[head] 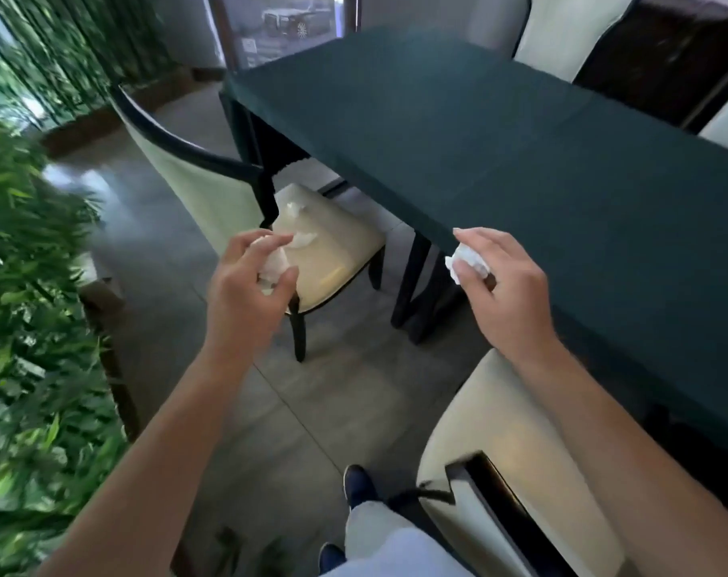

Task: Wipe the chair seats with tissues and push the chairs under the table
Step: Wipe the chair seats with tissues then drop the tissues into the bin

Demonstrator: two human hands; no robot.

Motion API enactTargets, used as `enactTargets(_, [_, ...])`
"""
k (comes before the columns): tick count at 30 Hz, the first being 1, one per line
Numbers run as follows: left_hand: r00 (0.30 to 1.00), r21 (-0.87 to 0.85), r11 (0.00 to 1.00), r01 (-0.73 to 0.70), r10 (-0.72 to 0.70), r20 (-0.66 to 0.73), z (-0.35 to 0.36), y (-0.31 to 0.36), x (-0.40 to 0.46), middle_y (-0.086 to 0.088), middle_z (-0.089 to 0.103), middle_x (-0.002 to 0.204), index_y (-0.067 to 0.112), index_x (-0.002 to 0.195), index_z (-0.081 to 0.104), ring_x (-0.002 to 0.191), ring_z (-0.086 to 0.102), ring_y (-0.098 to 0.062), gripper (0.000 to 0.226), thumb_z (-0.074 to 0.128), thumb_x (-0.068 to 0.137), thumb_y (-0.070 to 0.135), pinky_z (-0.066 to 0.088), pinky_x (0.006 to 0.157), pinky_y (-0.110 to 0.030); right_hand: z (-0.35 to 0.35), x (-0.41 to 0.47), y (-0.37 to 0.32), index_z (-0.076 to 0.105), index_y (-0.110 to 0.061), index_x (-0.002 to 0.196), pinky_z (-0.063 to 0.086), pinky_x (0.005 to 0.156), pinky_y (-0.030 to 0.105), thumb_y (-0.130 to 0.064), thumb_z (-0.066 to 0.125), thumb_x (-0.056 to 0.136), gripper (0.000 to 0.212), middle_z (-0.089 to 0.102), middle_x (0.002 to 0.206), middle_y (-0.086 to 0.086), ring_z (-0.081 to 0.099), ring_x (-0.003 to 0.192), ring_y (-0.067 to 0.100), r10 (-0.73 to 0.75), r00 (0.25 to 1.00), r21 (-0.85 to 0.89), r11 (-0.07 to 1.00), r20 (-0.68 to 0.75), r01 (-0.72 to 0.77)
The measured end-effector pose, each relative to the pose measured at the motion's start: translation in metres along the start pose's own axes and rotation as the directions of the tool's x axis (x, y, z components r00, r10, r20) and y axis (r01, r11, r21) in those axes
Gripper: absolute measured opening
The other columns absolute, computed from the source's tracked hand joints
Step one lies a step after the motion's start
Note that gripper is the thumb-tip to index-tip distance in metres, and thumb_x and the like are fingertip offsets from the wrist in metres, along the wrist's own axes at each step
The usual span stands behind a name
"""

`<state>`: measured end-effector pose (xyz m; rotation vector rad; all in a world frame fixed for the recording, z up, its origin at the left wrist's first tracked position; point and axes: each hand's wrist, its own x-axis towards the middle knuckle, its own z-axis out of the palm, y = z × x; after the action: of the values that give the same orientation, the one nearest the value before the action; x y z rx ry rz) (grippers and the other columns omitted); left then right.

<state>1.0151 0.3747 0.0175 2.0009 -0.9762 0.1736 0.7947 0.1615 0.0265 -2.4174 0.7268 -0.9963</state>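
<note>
Two crumpled white tissues, one per hand. Left tissue (272, 264) is a wadded lump, right tissue (468, 262) a smaller ball. More white scraps (297, 226) lie on the cream seat (333, 251) of the far chair (212, 189), which has a dark curved frame and stands pulled out at the counter's end, seat only partly under the edge. Counter (499, 139) wears a dark green cloth; its near edge runs diagonally past the right hand. Near chair (512, 443), cream with dark trim, sits low right against the counter. Open grey tile floor (237, 410) between chairs and the green plants (25, 285) on the left. Left hand (250, 293) raised over the far seat, fingers curled on its tissue. Right hand (499, 276) at the counter edge, fingers pinching its tissue. Both forearms extended forward.
</note>
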Motion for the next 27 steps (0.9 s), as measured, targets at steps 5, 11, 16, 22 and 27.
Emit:
enactTargets(5, [1.000,0.055,0.998,-0.013,0.014,-0.007,0.014,-0.038,0.065,-0.004,0.060,0.126,0.013,0.127,0.069,0.108,0.052,-0.003,0.038,0.074,0.090,0.010,0.039,0.096,-0.007,0.060,0.064,0.017,0.070,-0.012,0.132,0.037,0.099,0.004,-0.012,0.065,0.100,0.032,0.067,0.131,0.002,0.061,0.116,0.010,0.041,0.999,0.048,0.998,0.021,-0.042])
enactTargets(11, [1.000,0.097,0.995,-0.030,0.030,0.007,0.021,-0.060,0.129,-0.002,0.060,0.126,0.013,0.128,0.068,0.108,0.053,-0.004,0.038,0.075,0.090,0.015,0.035,0.096,-0.002,0.117,0.142,0.024,0.070,-0.014,0.133,0.039,0.097,0.004,-0.015,0.065,0.102,0.031,0.067,0.131,0.000,0.063,0.116,0.011,0.021,0.998,0.096,0.995,0.059,-0.026])
enactTargets(16, [0.990,0.073,0.987,-0.142,0.143,-0.015,0.032,-0.071,0.188,-0.003,0.058,0.126,0.013,0.127,0.067,0.108,0.049,0.006,0.037,0.075,0.091,0.013,0.038,0.093,-0.002,0.144,0.186,0.027,0.069,-0.015,0.134,0.040,0.097,0.005,-0.016,0.064,0.102,0.032,0.066,0.132,-0.002,0.062,0.116,0.008,0.017,0.998,0.086,0.996,0.057,-0.022])
enactTargets(22, [0.986,-0.008,0.986,-0.165,0.165,-0.014,0.046,-0.096,0.245,0.002,0.056,0.125,0.014,0.127,0.068,0.108,0.048,0.011,0.034,0.072,0.093,0.011,0.040,0.091,-0.002,0.159,0.227,0.030,0.069,-0.014,0.133,0.040,0.094,0.004,-0.017,0.061,0.103,0.031,0.066,0.132,-0.002,0.062,0.110,0.008,0.022,0.999,0.031,0.999,0.023,-0.023])
enactTargets(27, [0.990,-0.034,0.989,-0.143,0.142,-0.016,0.060,-0.116,0.283,0.009,0.053,0.124,0.018,0.126,0.068,0.112,0.047,0.015,0.036,0.071,0.093,0.007,0.038,0.093,-0.002,0.173,0.254,0.043,0.069,-0.015,0.132,0.042,0.092,0.007,-0.017,0.060,0.104,0.030,0.066,0.132,-0.003,0.061,0.102,0.011,0.035,0.999,0.007,0.999,0.034,-0.035])
